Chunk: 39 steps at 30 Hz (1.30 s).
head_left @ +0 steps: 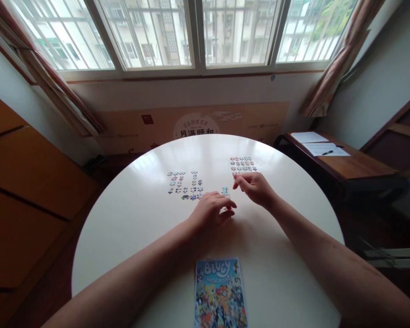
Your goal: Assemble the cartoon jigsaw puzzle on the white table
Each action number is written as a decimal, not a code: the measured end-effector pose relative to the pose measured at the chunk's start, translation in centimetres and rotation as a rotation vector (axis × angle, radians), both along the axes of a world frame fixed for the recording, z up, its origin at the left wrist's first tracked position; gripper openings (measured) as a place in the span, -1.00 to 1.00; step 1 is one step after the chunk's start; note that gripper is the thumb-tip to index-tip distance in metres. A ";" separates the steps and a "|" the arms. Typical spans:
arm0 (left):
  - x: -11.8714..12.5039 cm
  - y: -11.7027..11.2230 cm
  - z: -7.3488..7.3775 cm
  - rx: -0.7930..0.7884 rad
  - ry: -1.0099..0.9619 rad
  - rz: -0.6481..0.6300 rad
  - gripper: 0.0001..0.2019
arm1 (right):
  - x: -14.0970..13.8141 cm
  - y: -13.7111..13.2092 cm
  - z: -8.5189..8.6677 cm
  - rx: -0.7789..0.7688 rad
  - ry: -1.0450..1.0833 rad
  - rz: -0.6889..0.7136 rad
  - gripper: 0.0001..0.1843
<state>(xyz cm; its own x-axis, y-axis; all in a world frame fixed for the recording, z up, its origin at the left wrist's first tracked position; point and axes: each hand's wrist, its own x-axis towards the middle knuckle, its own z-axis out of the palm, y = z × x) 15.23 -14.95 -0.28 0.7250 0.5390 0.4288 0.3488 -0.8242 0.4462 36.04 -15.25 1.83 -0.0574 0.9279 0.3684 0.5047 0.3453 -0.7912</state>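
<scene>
Small jigsaw pieces lie on the white round table in separate groups. My right hand is at the near edge of the right-hand grid of pieces, its thumb and forefinger pinched together at a jigsaw piece there. Nearer to me, my left hand rests low over the table, its fingers curved and the thumb apart. Just beyond its fingers is a short column of pieces; part of it is hidden by the hand. Loosely spaced rows of pieces spread out to the left.
A colourful Bluey picture sheet lies at the near side of the table. To the right, a wooden side table carries papers and a pen. A long printed box stands under the barred window, between curtains.
</scene>
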 end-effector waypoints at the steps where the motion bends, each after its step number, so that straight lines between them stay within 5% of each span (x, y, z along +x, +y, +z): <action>1: -0.1 0.0 0.0 0.020 0.001 0.009 -0.90 | 0.0 0.0 0.0 0.000 -0.004 0.002 -0.50; 10: -1.5 -0.6 1.2 0.089 0.127 0.130 -0.89 | 0.6 0.3 -0.2 -0.075 -0.073 0.033 -0.51; 19: -0.9 -0.8 0.7 0.080 0.182 0.116 -0.92 | 0.9 0.1 -0.1 -0.072 -0.298 0.279 -0.87; 39: -0.9 -0.5 0.4 0.217 0.205 0.069 -0.88 | -0.1 0.1 -0.3 -0.247 -0.398 0.264 -0.79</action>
<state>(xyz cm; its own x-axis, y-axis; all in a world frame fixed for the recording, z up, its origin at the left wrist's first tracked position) 14.34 -15.47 0.13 0.7729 0.5020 0.3880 0.4722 -0.8636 0.1767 35.98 -15.11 1.50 -0.3915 0.9191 0.0431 0.7034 0.3292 -0.6299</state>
